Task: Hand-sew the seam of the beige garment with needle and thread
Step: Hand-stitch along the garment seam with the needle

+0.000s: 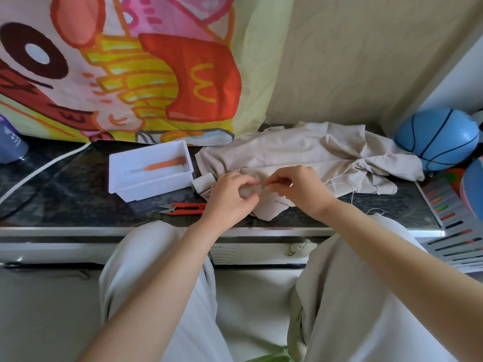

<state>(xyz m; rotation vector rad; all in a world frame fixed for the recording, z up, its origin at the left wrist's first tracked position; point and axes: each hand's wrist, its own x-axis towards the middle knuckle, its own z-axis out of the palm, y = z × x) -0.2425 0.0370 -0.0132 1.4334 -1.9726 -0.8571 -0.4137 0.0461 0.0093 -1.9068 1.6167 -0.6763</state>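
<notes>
The crumpled beige cloth garment (287,150) lies across the dark stone-patterned tabletop (78,194), centre to right of the frame. Its near corner is bunched between the hands. The left hand (230,197) has its fingers curled, pinching a fold. The right hand (298,189) pinches the same fold with thumb and forefinger; the needle is too small to make out. Pale thread (352,197) trails to the right. Left of the hands sit red thread snips (183,208), a white thread spool (202,182) and a white plastic tray (156,186).
</notes>
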